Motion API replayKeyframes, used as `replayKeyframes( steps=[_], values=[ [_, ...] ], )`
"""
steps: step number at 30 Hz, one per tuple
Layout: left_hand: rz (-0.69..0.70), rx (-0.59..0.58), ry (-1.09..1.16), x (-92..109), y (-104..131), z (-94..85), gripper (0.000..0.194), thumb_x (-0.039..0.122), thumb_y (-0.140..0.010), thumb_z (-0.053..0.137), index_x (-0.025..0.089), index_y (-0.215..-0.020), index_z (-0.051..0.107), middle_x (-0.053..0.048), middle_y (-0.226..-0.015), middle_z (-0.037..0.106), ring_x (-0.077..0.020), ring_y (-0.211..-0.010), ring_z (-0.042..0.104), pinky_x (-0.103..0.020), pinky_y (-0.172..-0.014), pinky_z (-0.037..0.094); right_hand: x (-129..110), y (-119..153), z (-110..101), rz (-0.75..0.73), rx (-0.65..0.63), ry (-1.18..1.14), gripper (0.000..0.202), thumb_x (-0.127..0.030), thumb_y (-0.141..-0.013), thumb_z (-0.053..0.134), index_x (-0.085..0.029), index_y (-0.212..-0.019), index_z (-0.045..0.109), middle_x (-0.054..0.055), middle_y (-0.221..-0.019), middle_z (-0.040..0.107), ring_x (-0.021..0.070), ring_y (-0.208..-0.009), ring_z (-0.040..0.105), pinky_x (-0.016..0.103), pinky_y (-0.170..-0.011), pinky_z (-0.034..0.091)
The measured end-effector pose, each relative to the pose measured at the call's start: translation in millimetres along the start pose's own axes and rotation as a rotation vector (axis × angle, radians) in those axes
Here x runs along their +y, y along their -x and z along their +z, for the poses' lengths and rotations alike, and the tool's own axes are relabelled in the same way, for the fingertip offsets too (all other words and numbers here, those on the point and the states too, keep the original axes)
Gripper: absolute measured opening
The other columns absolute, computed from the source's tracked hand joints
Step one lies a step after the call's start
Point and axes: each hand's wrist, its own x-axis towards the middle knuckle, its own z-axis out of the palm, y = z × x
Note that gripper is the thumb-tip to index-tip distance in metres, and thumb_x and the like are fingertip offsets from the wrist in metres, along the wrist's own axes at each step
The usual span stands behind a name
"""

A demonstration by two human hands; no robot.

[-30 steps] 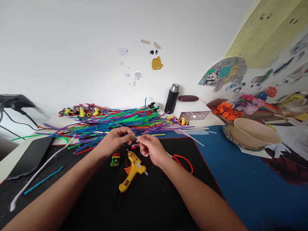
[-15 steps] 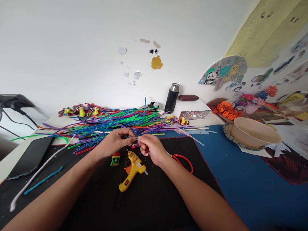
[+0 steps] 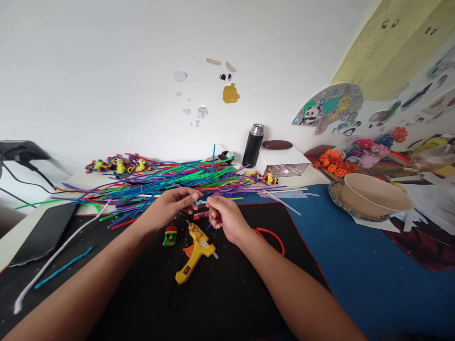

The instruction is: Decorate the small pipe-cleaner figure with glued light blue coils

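Note:
My left hand [image 3: 177,204] and my right hand [image 3: 224,215] meet above the black mat, fingertips pinched on a small light blue piece [image 3: 202,202] between them. Its exact shape is too small to tell. Just below lies a yellow glue gun [image 3: 196,251] with an orange trigger, its nozzle toward my hands. A small green, red and yellow figure [image 3: 170,236] rests left of the gun. Behind my hands spreads a heap of coloured pipe cleaners [image 3: 170,177]. Red-handled scissors [image 3: 273,237] lie partly under my right wrist.
A phone [image 3: 44,232], a white strip [image 3: 59,258] and a blue pipe cleaner [image 3: 64,267] lie left. Behind stand a black flask [image 3: 253,146] and white box [image 3: 284,163]. A beige bowl [image 3: 378,194] sits right, glue sticks [image 3: 284,194] nearer the middle.
My fingertips have moved slightly apart, and the light blue piece now shows between them. The dark piece seen earlier at my left fingertips no longer shows.

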Motion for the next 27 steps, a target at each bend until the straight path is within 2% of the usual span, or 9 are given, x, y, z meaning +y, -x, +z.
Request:
replayKeyframes(
  steps=[3, 9, 16, 20, 27],
  values=[
    [-0.012, 0.001, 0.004, 0, -1, -4.0, 0.061, 0.076, -0.078, 0.079, 0.019, -0.099, 0.080, -0.007, -0.083, 0.076, -0.0242, -0.076, 0.069, -0.035, -0.072, 0.057, -1, 0, -1, -0.005, 0.010, -0.009, 0.043, -0.056, -0.072, 0.085, -0.019, -0.076, 0.064, -0.007, -0.055, 0.051, 0.0082, -0.042, 0.045, 0.022, -0.039, 0.026],
    [-0.006, -0.062, 0.035, -4, -2, -6.6, 0.052, 0.069, -0.079, 0.083, 0.020, -0.097, 0.080, -0.007, -0.086, 0.077, -0.0237, -0.078, 0.070, -0.034, -0.073, 0.057, 0, -1, -2, -0.013, 0.014, -0.013, 0.042, -0.056, -0.075, 0.084, -0.019, -0.075, 0.064, -0.007, -0.056, 0.050, 0.0080, -0.041, 0.044, 0.023, -0.039, 0.025],
    [-0.032, -0.011, 0.078, -4, -2, -8.8, 0.056, 0.070, -0.080, 0.081, 0.019, -0.103, 0.081, -0.009, -0.091, 0.079, -0.0232, -0.076, 0.070, -0.033, -0.072, 0.054, 0, -2, -3, -0.014, 0.017, -0.018, 0.040, -0.054, -0.075, 0.083, -0.019, -0.076, 0.064, -0.007, -0.056, 0.051, 0.0087, -0.042, 0.046, 0.023, -0.040, 0.027],
    [-0.075, 0.030, 0.127, -6, -3, -12.4, 0.060, 0.072, -0.075, 0.084, 0.018, -0.100, 0.082, -0.010, -0.091, 0.079, -0.0236, -0.075, 0.071, -0.033, -0.070, 0.054, 0, -4, -6, -0.028, 0.027, -0.068, 0.041, -0.053, -0.073, 0.086, -0.019, -0.077, 0.064, -0.007, -0.057, 0.051, 0.0082, -0.042, 0.045, 0.022, -0.040, 0.024],
    [-0.112, 0.066, 0.331, -8, -4, -18.5, 0.054, 0.064, -0.068, 0.093, 0.017, -0.094, 0.083, -0.009, -0.085, 0.078, -0.0217, -0.075, 0.073, -0.029, -0.068, 0.053, -1, -8, -11, -0.040, 0.022, -0.089, 0.045, -0.055, -0.071, 0.089, -0.017, -0.079, 0.067, -0.007, -0.057, 0.050, 0.0073, -0.043, 0.043, 0.022, -0.041, 0.021]
  ],
)
